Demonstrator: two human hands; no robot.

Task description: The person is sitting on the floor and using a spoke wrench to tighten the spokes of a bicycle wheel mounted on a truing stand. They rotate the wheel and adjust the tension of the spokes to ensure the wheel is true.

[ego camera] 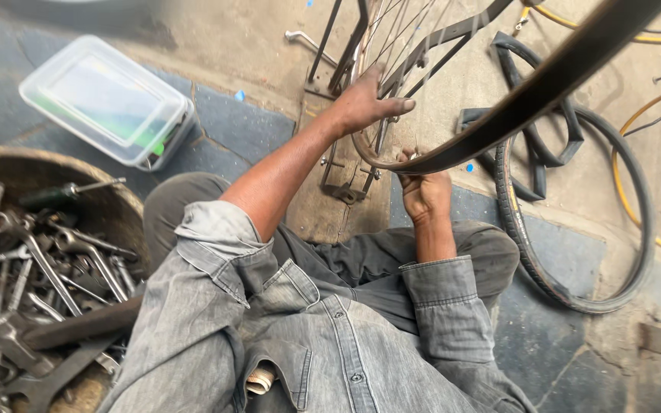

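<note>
A spoked bicycle wheel [392, 92] stands upright in front of me on a stand. My left hand [365, 99] grips its rim from the left side. My right hand [424, 190] is closed on the lower edge of the rim, where a black tyre [545, 84] arcs away up and to the right, partly off the rim. Whether my right fingers pinch the tyre or the rim itself I cannot tell. My grey denim sleeves and knees fill the lower middle of the view.
A round basket [116, 200] at the left holds several wrenches [55, 268] and spanners. A lidded clear plastic box [105, 99] lies at upper left. Loose black tyres [575, 229] and yellow tubing [636, 206] lie on the floor at the right.
</note>
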